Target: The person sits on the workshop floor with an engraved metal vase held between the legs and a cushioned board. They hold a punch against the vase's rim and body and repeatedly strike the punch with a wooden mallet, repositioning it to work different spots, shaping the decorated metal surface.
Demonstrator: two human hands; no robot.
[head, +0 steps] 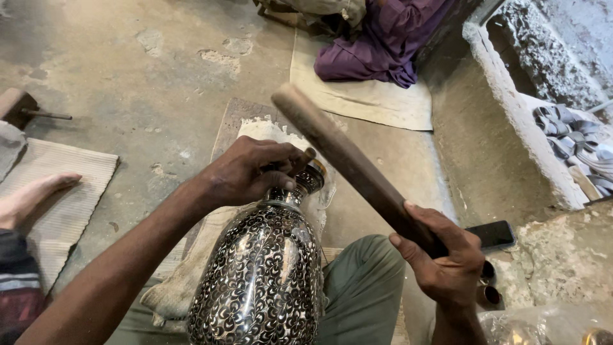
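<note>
A large metal vase (262, 275) with dense black-and-silver engraved scrollwork stands between my legs, its neck pointing away from me. My left hand (246, 172) closes around the vase's neck and pinches a small dark tool (304, 160) against the rim. My right hand (444, 259) grips the lower end of a long wooden stick (348, 163), which slants up and to the left above the vase's mouth. The stick's far end hangs a little above my left hand.
A pale cloth pad (175, 291) lies under the vase. A dark phone (495, 235) rests on the concrete ledge at right. Another person's bare foot (32, 198) lies on a woven mat at left; someone in purple cloth (383, 41) sits ahead. Metal rings (575, 137) are piled at far right.
</note>
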